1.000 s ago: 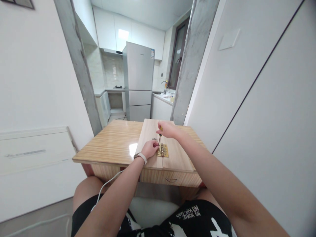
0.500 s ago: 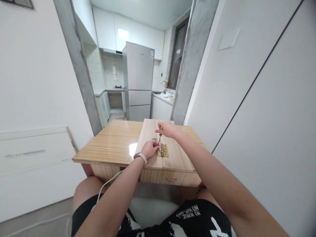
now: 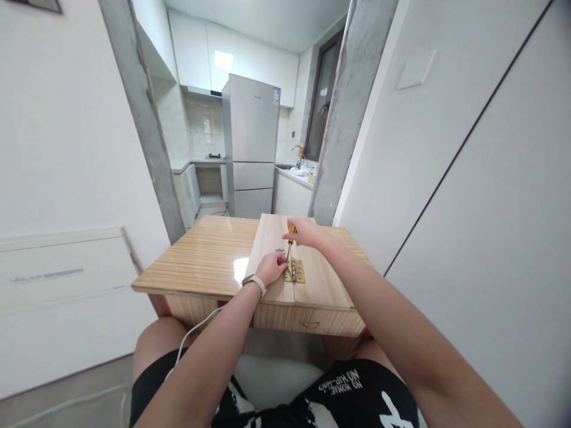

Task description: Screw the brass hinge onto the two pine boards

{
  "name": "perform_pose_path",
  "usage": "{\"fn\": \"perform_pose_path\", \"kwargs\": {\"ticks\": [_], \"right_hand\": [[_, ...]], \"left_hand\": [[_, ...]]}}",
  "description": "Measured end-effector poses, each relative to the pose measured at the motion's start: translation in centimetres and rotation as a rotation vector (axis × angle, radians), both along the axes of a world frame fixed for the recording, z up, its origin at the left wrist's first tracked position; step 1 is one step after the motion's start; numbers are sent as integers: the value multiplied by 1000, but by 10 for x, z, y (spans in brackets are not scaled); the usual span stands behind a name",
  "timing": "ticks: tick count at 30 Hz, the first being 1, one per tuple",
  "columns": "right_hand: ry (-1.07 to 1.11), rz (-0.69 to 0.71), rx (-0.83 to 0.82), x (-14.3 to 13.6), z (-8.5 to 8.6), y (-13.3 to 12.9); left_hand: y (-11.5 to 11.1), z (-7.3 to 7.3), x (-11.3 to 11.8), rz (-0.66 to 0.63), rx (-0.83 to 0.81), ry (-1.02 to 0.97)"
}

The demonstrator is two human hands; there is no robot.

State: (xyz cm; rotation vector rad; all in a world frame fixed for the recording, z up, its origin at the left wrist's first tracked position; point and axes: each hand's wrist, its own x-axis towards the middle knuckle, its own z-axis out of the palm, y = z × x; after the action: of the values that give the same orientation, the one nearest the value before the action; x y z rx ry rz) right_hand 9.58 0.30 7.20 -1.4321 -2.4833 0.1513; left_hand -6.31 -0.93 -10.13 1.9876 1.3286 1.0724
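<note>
Screwdriver handle (image 3: 292,228) yellow-black; hinge (image 3: 298,271) golden; boards (image 3: 319,286) pale beige; table (image 3: 209,252) tan-striped.

The butt hinge (image 3: 300,272) is shiny, brass-coloured metal; the screwdriver (image 3: 291,241) pairs a plastic-looking handle with a slim metal shaft. Those boards (image 3: 267,238) look like bare wood, smooth and matt, while the wood-grain desk (image 3: 200,255) is glossy enough to mirror the light. Over there, glossy wall cabinets (image 3: 191,47) face a rough cement pillar (image 3: 352,107).

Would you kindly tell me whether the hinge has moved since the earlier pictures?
No, the hinge shows no visible shift in any direction, judged against the drawer handle in the same view.
</note>
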Motion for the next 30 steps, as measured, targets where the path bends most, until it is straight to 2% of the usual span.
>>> {"fn": "perform_pose_path", "kwargs": {"ticks": [3, 6, 10, 14, 20, 26, 30], "right_hand": [[-42, -32, 55, 1, -3, 2], [-52, 32, 157, 3, -8, 7], [-20, 143, 63, 6, -11, 14], [5, 89, -18, 7, -10, 16], [34, 60, 57, 4, -8, 5], [-35, 23, 126, 3, -11, 4], [-16, 96, 76, 4, -12, 7]], "left_hand": [[2, -3, 0, 1, -6, -12], [3, -5, 0, -1, -6, -23], [5, -4, -2, -12, -30, -40], [11, -5, -4, 40, -99, -157], [19, -12, -6, 22, -140, -312], [16, -10, -6, 31, -112, -198], [12, -8, -6, 49, -105, -153]]}}
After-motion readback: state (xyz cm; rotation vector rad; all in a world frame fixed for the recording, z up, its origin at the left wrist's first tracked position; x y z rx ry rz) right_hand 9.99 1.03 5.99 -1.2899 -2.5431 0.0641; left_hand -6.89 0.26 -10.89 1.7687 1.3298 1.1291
